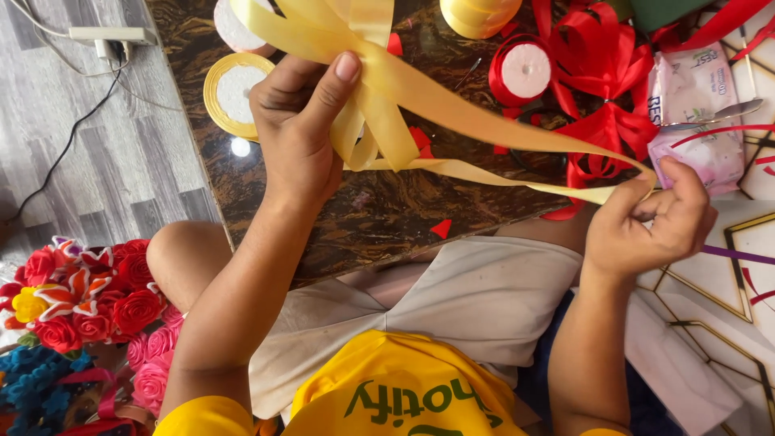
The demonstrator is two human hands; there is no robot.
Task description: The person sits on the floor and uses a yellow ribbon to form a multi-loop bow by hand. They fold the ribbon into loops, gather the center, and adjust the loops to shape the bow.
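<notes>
My left hand [300, 129] pinches the middle of a pale yellow ribbon bow [355, 32] with several loops, thumb pressed on the crossing. A long tail of the same yellow ribbon [484, 129] runs right from the bow to my right hand [650, 222], whose fingers pinch the tail's end and hold it taut. Both hands hover above a dark marbled board [379, 210] that lies across my lap.
A yellow ribbon spool [232, 90] lies left of my left hand; a red spool [521, 71] and red ribbon bows [601, 89] lie at the upper right. A pink wipes packet [698, 105] with scissors sits far right. Ribbon roses [89, 307] stand at the lower left.
</notes>
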